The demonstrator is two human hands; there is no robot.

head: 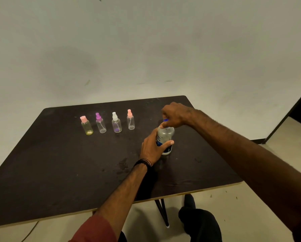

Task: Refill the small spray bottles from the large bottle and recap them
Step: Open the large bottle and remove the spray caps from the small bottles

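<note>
The large clear bottle (pixel 166 135) with a blue label stands upright on the dark table (pixel 59 163), right of centre. My left hand (pixel 152 147) grips its body from the left. My right hand (pixel 175 115) comes from above and pinches its blue cap (pixel 165 120). Several small spray bottles stand in a row to the left: a yellowish one with a pink cap (pixel 86 125), a clear one with a purple sprayer (pixel 100 123), one with a white sprayer (pixel 116 122), and one with a pink sprayer (pixel 130 120). All carry their tops.
The table's front edge (pixel 111 206) runs close to my body, and its thin leg (pixel 162 212) shows below. A pale wall stands right behind the table. A dark door frame (pixel 289 112) is at the far right. My legs are under the front edge.
</note>
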